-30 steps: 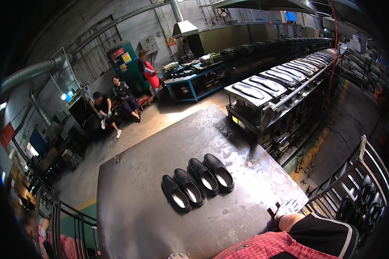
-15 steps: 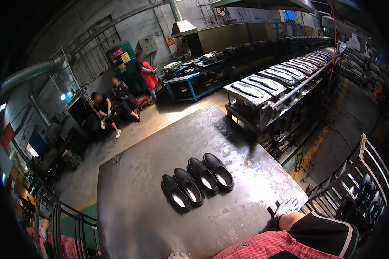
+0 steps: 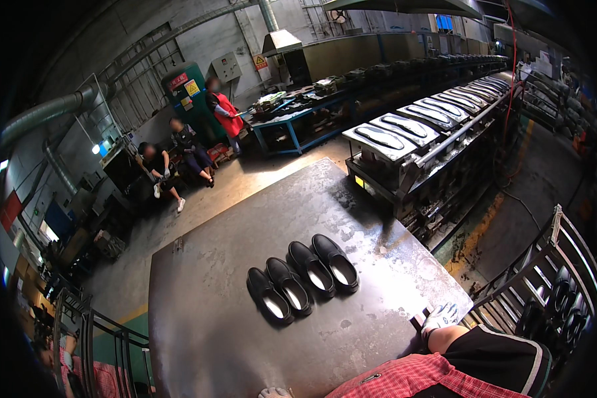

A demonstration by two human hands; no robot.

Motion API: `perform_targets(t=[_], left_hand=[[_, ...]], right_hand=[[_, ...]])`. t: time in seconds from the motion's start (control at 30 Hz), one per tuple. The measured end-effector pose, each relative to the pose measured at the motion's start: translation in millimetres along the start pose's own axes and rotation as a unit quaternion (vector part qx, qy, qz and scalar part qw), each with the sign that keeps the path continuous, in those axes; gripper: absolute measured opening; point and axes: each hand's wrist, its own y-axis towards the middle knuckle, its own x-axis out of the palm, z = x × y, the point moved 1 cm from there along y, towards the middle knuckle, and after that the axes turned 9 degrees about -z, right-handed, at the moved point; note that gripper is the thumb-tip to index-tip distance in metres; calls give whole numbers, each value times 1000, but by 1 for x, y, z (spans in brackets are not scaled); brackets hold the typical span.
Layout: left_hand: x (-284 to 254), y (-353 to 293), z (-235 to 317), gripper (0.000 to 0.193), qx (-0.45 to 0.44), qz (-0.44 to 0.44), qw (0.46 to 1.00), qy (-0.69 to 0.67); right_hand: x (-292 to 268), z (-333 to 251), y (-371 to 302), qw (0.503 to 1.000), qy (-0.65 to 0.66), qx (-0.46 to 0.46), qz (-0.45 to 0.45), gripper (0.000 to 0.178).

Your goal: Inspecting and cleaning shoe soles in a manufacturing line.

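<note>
Head view: the right hand (image 3: 442, 317), gloved, rests on the near right corner of the worktop (image 3: 205, 292) with its fingers spread, and nothing shows in its grasp. The left hand (image 3: 274, 393) only just enters at the near edge, so whether it is spread or pressed together cannot be told. Four black slip-on shoes (image 3: 286, 278) stand upright near the middle of the worktop, side by side, toes toward the far side and pale insoles (image 3: 274, 306) showing; both hands are apart from them.

As a judgement, this row calls for gentle handling: a shoe is probably best held by heel and collar, so the smooth upper is not scuffed and its close neighbours are not pushed askew. Glare on the worktop's right part could make small marks hard to see.

Past the far right edge runs a line of metal plates (image 3: 378, 138) with sole-shaped outlines. A slatted rack (image 3: 556, 222) bearing dark shoes (image 3: 562, 292) crowds the right side, and a dark-framed rack (image 3: 89, 331) stands at the left; either might catch an elbow. Farther off, a person in red (image 3: 227, 116) stands by a blue-framed stand (image 3: 294, 138).
</note>
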Motion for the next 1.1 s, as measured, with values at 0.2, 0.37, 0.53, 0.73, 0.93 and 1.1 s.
perform_targets(t=[0.2,0.37,0.53,0.73,0.93,1.1], left_hand=[[-11,-2,1,50,-11,11,999,-45],[-59,-2,27,48,-23,-46,998,47],[-101,-8,45,48,-70,-49,996,10],[-103,-12,43,49,-89,-54,995,-5],[-108,-7,47,51,-93,-55,994,-35],[-109,-8,48,51,-93,-72,993,-25]], right_hand=[[-5,-2,-2,1000,6,-1,-9,58],[2,3,4,1000,9,-4,-6,58],[0,1,2,1000,17,1,-10,58],[8,-1,3,1000,13,-3,-9,58],[7,4,8,1000,18,1,-7,58],[5,3,7,1000,5,3,-20,58]])
